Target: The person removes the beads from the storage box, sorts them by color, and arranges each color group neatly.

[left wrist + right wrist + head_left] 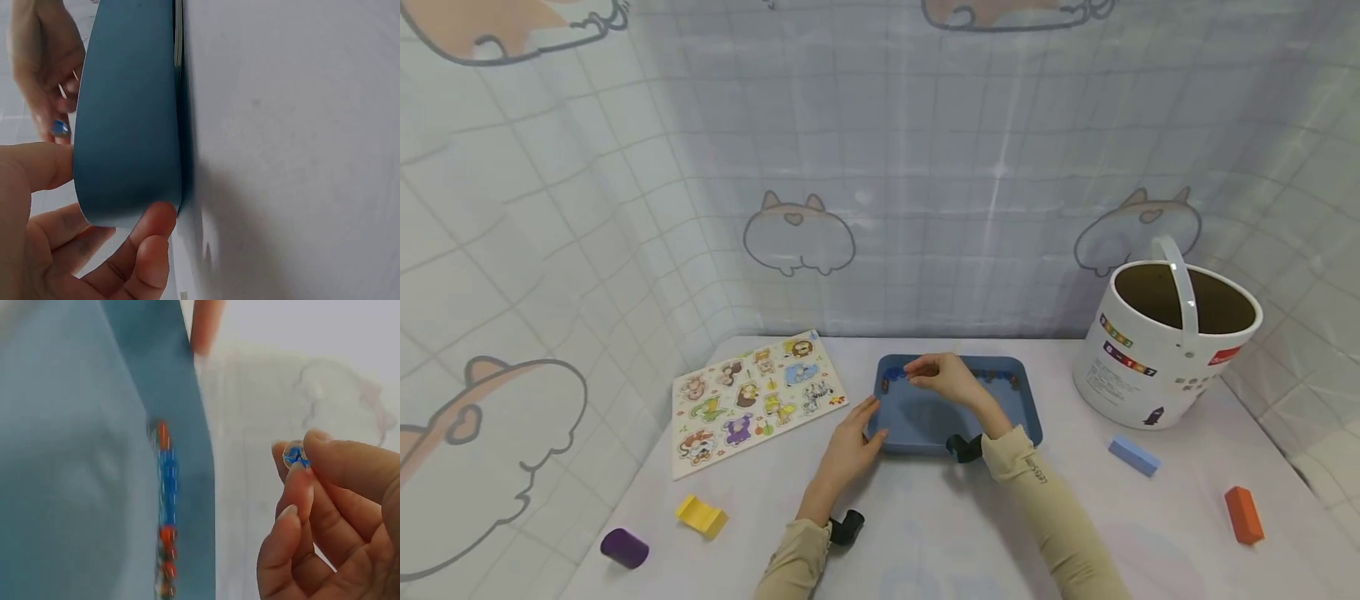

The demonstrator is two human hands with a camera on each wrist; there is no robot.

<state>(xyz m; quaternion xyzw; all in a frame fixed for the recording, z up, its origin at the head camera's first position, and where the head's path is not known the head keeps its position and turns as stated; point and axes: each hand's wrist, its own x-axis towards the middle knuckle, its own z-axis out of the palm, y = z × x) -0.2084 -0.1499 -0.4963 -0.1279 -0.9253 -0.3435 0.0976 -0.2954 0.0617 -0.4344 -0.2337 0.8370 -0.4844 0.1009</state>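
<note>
A blue rectangular tray [917, 425] stands on the table, and my left hand [846, 446] grips its near left corner. In the left wrist view the fingers [153, 225] wrap that corner from rim to base. My right hand [951, 382] is raised over the tray's back part. Between thumb and fingertips it pinches a clear glass marble [295, 454] with a blue swirl. Several blue and orange-brown marbles [167, 487] lie in a row along the tray's back wall, partly hidden by the right hand in the head view.
An animal puzzle board [760, 400] lies left of the tray. A white handled bucket [1150, 358] stands at the right. Loose blocks lie around: blue [1134, 456], orange [1244, 515], yellow [702, 517] and a purple cylinder [624, 548]. A patterned curtain [925, 250] hangs behind.
</note>
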